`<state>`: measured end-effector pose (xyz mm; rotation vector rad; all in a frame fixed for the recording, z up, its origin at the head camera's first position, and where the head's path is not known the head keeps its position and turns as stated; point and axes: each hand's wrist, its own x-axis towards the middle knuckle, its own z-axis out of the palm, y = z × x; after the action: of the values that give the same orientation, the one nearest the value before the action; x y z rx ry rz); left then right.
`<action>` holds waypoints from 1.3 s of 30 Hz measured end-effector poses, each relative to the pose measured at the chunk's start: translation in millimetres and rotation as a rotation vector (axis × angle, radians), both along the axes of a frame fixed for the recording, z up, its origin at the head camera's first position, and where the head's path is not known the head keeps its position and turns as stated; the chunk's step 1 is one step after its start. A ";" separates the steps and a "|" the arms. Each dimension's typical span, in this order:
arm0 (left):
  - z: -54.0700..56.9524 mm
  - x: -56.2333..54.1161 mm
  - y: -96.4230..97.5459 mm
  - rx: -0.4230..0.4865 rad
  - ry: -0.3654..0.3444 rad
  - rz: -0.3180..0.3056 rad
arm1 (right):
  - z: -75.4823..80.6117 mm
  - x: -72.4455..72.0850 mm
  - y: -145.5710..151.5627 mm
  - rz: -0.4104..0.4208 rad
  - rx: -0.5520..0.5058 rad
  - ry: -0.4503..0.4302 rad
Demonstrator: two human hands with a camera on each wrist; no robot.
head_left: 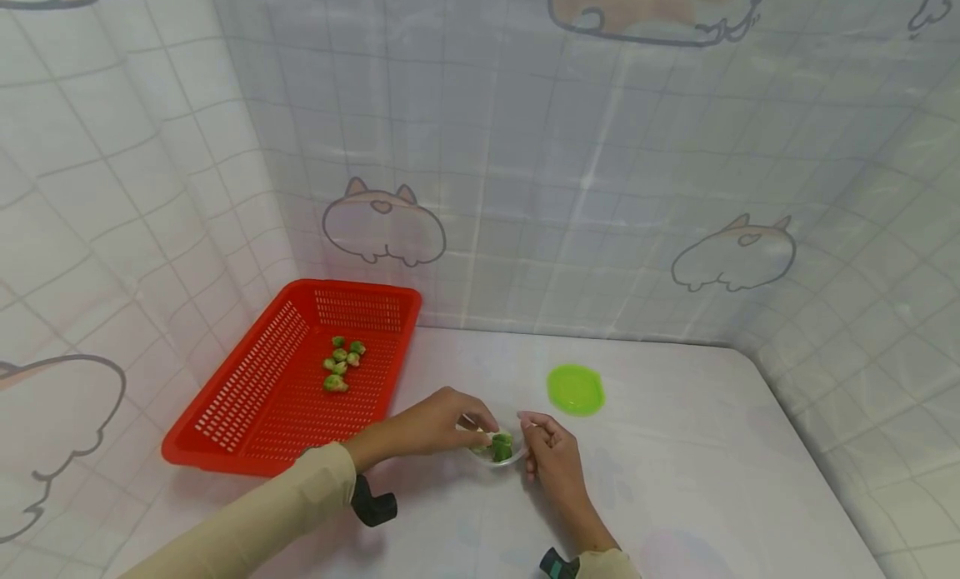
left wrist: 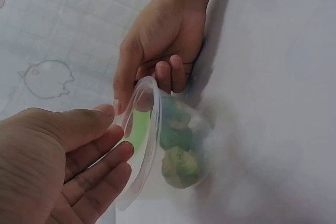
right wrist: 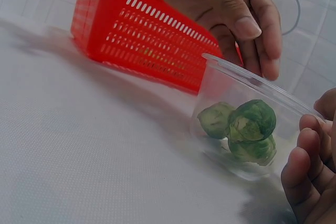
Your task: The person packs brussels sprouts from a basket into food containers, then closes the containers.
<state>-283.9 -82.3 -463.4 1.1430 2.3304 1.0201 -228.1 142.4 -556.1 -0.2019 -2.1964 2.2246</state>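
Observation:
A small clear plastic tub (head_left: 501,465) stands on the table between both hands. Several Brussels sprouts (right wrist: 252,120) lie in its bottom, seen through the clear wall in the right wrist view. My right hand (head_left: 555,458) pinches the tub's rim on the right side, thumb at the top and fingers against the outside. From the left, my left hand (head_left: 444,422) hovers over the tub's mouth. Its fingers are loosely bent with nothing between them, and in the left wrist view the left fingertips (left wrist: 125,150) overlap the rim.
A red perforated basket (head_left: 397,371) stands at the left with several Brussels sprouts (head_left: 340,367) inside. Behind the tub, to the right, a bright green lid (head_left: 576,389) lies flat on the white table (head_left: 697,446). Patterned curtains (head_left: 510,187) enclose the back and sides.

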 end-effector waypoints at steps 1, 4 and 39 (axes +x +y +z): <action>0.5 -0.6 -1.2 0.009 0.000 0.006 | 0.0 -0.2 0.1 0.000 0.000 0.002; 0.8 -2.4 -3.9 0.032 0.020 0.019 | -0.5 -0.7 0.5 0.002 0.001 0.003; 17.3 -16.8 -53.9 0.111 0.064 0.241 | 21.8 6.8 -2.8 0.017 0.013 -0.037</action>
<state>-300.7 -136.1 -446.1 0.9620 2.5365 1.2268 -221.3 139.6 -534.3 -0.2277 -2.2386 2.2326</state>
